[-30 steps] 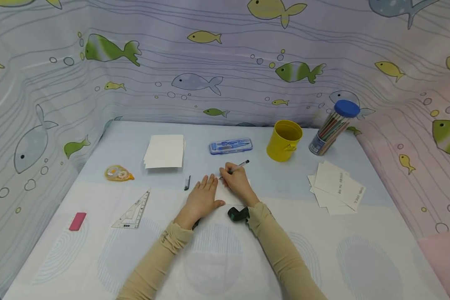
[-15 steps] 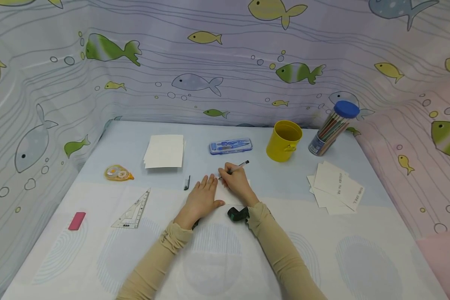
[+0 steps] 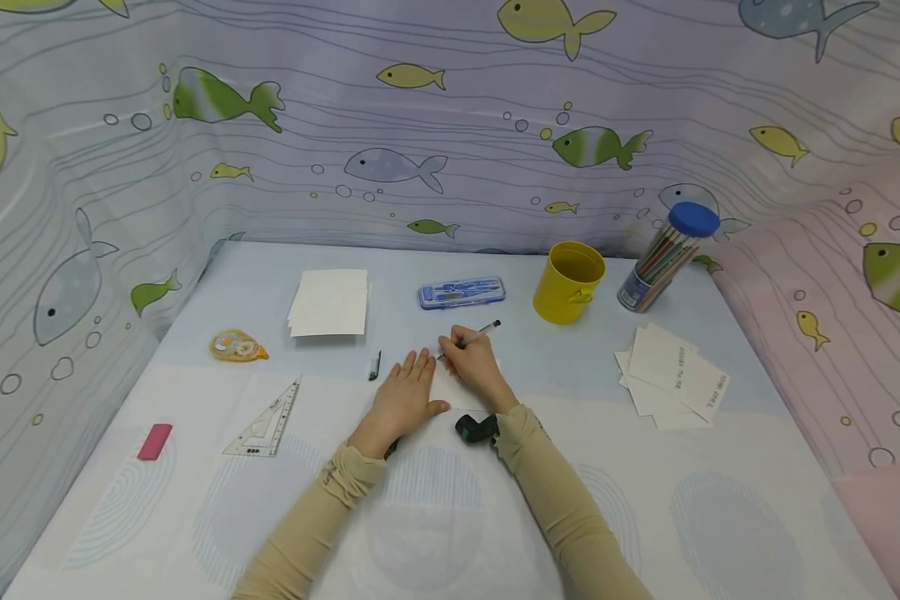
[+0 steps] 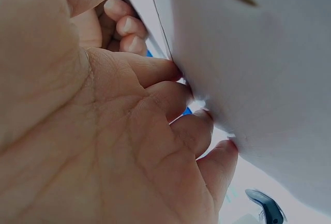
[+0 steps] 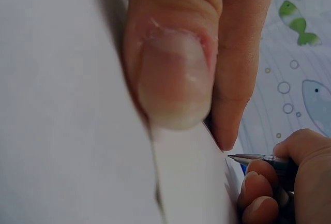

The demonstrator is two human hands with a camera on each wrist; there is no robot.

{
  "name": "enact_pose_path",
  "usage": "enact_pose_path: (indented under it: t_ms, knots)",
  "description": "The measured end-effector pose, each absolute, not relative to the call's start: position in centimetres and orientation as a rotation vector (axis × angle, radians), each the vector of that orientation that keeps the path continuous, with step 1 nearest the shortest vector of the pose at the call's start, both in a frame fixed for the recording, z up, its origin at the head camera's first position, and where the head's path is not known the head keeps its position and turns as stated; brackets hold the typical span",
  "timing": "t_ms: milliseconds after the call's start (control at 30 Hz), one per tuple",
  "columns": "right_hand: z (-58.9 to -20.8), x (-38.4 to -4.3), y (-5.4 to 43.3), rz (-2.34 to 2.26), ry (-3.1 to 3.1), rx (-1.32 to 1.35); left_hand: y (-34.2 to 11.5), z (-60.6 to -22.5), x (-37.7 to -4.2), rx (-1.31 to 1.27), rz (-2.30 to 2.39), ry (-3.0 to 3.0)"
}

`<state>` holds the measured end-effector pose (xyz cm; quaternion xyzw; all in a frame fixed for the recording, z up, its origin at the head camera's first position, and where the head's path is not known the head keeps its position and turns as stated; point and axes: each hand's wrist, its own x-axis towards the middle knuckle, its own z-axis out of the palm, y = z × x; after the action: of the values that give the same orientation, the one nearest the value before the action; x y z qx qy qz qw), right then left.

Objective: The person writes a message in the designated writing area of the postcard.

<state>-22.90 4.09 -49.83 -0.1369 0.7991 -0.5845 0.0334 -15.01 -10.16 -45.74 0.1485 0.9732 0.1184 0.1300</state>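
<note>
My right hand (image 3: 474, 362) pinches a pen (image 3: 486, 327) with a clear barrel and dark end. Its tip (image 5: 239, 157) meets a white card (image 3: 461, 395) by the left fingertips in the right wrist view. Fingers fairly straight, my left hand (image 3: 401, 393) lies palm down on the card's left part, thumb out to the right. Much of the card is hidden under both hands. In the left wrist view, the left fingertips (image 4: 225, 151) press on the white surface, with curled right fingers (image 4: 129, 27) behind. A black pen cap (image 3: 375, 365) lies left of the left hand.
White card stack (image 3: 330, 302), blue compass case (image 3: 461, 292), yellow bucket (image 3: 558, 296) and blue-lidded pencil jar (image 3: 660, 262) stand along the back. Lettered cards (image 3: 671, 367) lie right. On the left are correction tape (image 3: 236, 347), set square (image 3: 266, 429) and pink eraser (image 3: 154, 442).
The right hand and pen shift very slightly left and then back right at the card. My left hand stays put, and the other things lie as before.
</note>
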Motion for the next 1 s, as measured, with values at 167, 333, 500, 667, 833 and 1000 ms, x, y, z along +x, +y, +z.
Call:
enact_pose_path:
  t_ms: [167,333,500,667,833,1000]
  knots:
    - [-49.89,-22.95,4.09,-1.750,2.472,-0.438,-10.21,-45.74,-14.96,0.435,0.349,2.831]
    - [-49.83,-22.99,4.06,-1.738,2.472,-0.440,-10.27,-45.66,-14.90,0.435,0.362,2.829]
    - [-49.72,-23.02,4.00,-1.738,2.501,-0.432,-10.28,-45.53,-14.84,0.446,0.383,2.839]
    - [-49.56,-23.01,3.98,-1.731,2.536,-0.430,-10.28,-45.60,-14.91,0.458,0.374,2.857]
    - [-49.63,-23.08,4.01,-1.786,2.507,-0.405,-10.30,-45.75,-14.97,0.462,0.368,2.865]
    - [-49.74,-23.09,4.02,-1.814,2.494,-0.394,-10.31,-45.81,-14.97,0.460,0.377,2.861]
